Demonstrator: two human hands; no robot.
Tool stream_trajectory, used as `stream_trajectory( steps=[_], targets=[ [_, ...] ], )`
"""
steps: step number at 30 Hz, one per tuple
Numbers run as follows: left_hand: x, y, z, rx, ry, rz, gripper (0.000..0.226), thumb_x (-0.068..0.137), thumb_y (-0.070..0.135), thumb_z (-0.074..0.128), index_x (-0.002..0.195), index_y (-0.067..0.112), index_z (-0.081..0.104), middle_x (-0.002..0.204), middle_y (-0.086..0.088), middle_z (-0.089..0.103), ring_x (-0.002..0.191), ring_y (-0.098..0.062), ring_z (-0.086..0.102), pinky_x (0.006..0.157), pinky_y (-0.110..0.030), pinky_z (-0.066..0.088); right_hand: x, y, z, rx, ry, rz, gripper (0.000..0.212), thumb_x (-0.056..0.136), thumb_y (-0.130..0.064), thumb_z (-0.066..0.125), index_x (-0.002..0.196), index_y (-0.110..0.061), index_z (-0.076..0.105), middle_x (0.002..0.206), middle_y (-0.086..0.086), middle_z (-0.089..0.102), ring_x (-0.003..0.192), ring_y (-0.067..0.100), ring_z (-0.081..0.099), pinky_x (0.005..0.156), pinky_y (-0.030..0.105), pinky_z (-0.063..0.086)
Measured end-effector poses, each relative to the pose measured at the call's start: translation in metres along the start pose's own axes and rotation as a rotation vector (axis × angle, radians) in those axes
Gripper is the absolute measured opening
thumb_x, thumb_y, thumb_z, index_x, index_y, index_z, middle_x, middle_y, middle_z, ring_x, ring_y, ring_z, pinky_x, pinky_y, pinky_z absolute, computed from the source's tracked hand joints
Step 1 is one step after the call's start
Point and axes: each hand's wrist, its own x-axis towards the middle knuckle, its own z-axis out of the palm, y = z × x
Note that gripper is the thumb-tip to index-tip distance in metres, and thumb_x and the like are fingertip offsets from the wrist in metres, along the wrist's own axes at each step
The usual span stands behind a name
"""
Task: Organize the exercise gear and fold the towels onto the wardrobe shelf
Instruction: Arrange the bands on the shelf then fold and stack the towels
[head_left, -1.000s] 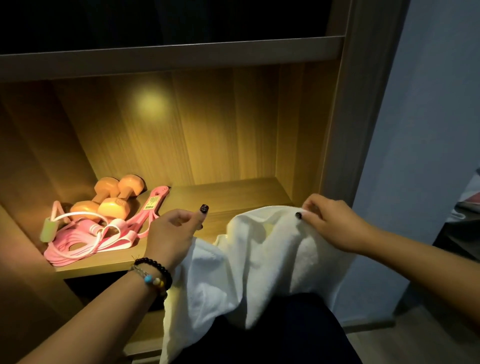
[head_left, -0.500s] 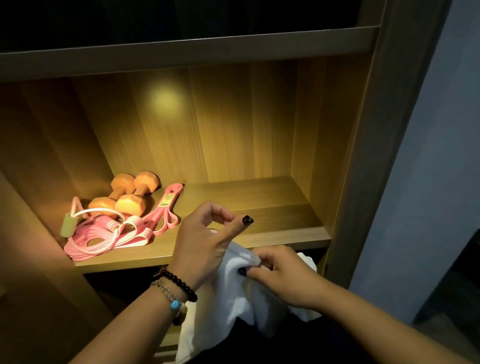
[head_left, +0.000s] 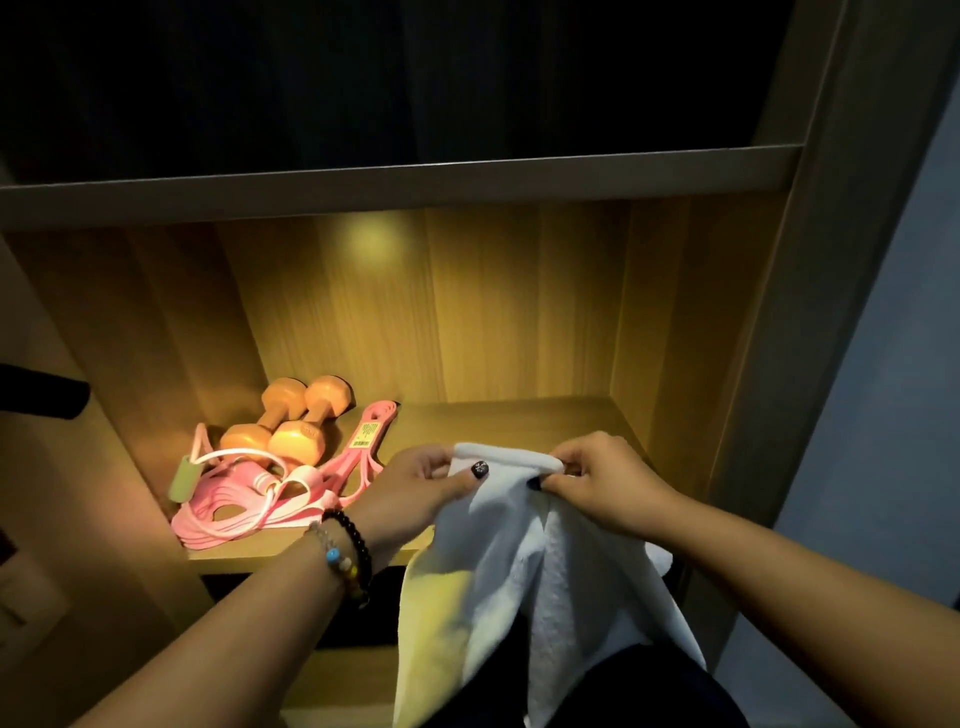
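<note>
**Both hands pinch the top edge of a white towel before the lit shelf**

The left hand (head_left: 415, 488) and the right hand (head_left: 605, 480) are close together, each with thumb and curled fingers pinching the rolled top hem of the soft white terry-cloth towel (head_left: 519, 561). The cloth has a fine looped nap and hangs down from the hands in loose vertical folds, in front of the near edge of the shelf and over dark clothing at the bottom of the view. The thumbnails are painted dark. On the left wrist sit a black bead bracelet (head_left: 353, 540) and a paler bead bracelet (head_left: 332, 556) with blue and yellow beads.

Beyond the hands lies the wood-grain wardrobe shelf (head_left: 519, 421), smooth laminate, warmly lit from above. At its far left two orange dumbbells with faceted heads (head_left: 291, 426) lie side by side. Just beside them, nearer, is a heap of flat pink rubber resistance bands (head_left: 244, 514), with a white cord looped over it that ends in a pale green cylindrical handle (head_left: 183, 480). One pink band (head_left: 371, 431) carries a small yellow label; its print is too small to read.

The compartment above is dark. To the right stand the grey-brown wardrobe frame (head_left: 810, 260) and a plain bluish wall (head_left: 893, 389).
</note>
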Motion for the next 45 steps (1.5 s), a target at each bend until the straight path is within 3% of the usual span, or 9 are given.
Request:
stream_trajectory(
  steps=[7,10,12,17,28,32,36,41,45],
  targets=[
    [0.024,0.08,-0.008,0.022,0.266,0.111,0.005,0.084,0.005,0.071,0.086,0.001,0.07,0.082,-0.012,0.065,0.076,-0.02,0.059,0.068,-0.026,0.048,0.034,-0.036,-0.041,0.448,0.163,0.282,0.023,0.089,-0.018,0.064,0.092,0.004,0.07,0.07,0.01,0.054,0.061,0.019,0.048,0.049,0.026,0.036],
    [0.036,0.098,0.0,-0.028,0.429,0.154,0.007,0.086,0.011,0.069,0.084,0.006,0.072,0.081,-0.01,0.066,0.071,-0.021,0.058,0.07,-0.031,0.05,0.046,-0.052,-0.065,0.842,0.284,0.461,0.021,0.091,-0.013,0.061,0.107,0.0,0.067,0.089,0.009,0.062,0.082,0.022,0.06,0.06,0.03,0.049],
    [0.04,0.101,0.006,-0.009,0.484,0.199,0.019,0.089,0.015,0.065,0.079,-0.001,0.068,0.077,-0.01,0.059,0.07,-0.021,0.052,0.068,-0.034,0.045,0.041,-0.058,-0.081,0.977,0.302,0.439,0.016,0.092,-0.01,0.061,0.105,-0.004,0.069,0.102,0.011,0.064,0.094,0.025,0.063,0.074,0.032,0.056],
    [0.048,0.109,0.018,0.024,0.593,0.293,0.02,0.091,0.015,0.057,0.077,0.001,0.06,0.074,-0.006,0.05,0.068,-0.018,0.044,0.066,-0.029,0.036,-0.001,-0.069,-0.102,1.04,0.133,0.288,0.012,0.089,0.004,0.06,0.092,0.003,0.071,0.092,0.016,0.07,0.077,0.021,0.072,0.054,0.02,0.056],
    [0.04,0.117,0.029,-0.107,0.395,0.269,0.028,0.082,0.016,0.075,0.104,0.015,0.057,0.102,-0.015,0.069,0.091,-0.033,0.068,0.08,-0.049,0.057,-0.032,-0.069,-0.096,0.036,0.451,-0.192,0.013,0.084,-0.027,0.07,0.085,-0.015,0.071,0.08,-0.004,0.061,0.072,0.012,0.058,0.06,0.015,0.049],
    [0.021,0.116,0.05,-0.117,0.253,0.383,0.024,0.083,0.009,0.073,0.08,0.02,0.052,0.082,-0.012,0.064,0.07,-0.025,0.06,0.059,-0.036,0.05,-0.031,-0.062,-0.095,0.12,0.468,-0.176,0.012,0.088,-0.027,0.065,0.082,-0.017,0.062,0.086,-0.006,0.055,0.079,0.012,0.055,0.064,0.016,0.046],
    [0.009,0.106,0.058,-0.134,0.204,0.444,0.029,0.08,-0.005,0.071,0.069,0.021,0.066,0.08,-0.007,0.07,0.077,-0.022,0.062,0.076,-0.044,0.052,-0.034,-0.054,-0.091,0.198,0.398,-0.159,0.014,0.091,-0.026,0.061,0.08,-0.018,0.058,0.078,-0.005,0.059,0.072,0.01,0.055,0.059,0.02,0.043],
    [0.0,0.093,0.056,-0.294,0.118,0.329,0.027,0.081,0.002,0.067,0.104,0.014,0.074,0.112,-0.004,0.072,0.113,-0.02,0.063,0.095,-0.039,0.052,-0.031,-0.046,-0.084,0.206,0.476,-0.164,0.016,0.086,-0.025,0.067,0.074,-0.014,0.064,0.07,-0.002,0.062,0.063,0.008,0.052,0.055,0.023,0.039],
    [-0.005,0.088,0.058,-0.174,0.071,0.412,0.032,0.077,0.019,0.07,0.106,0.007,0.072,0.106,-0.01,0.073,0.104,-0.022,0.067,0.091,-0.032,0.054,-0.026,-0.043,-0.08,0.216,0.504,-0.145,0.016,0.081,-0.021,0.071,0.068,-0.013,0.064,0.061,-0.005,0.058,0.054,0.002,0.047,0.05,0.017,0.035]
  ],
)
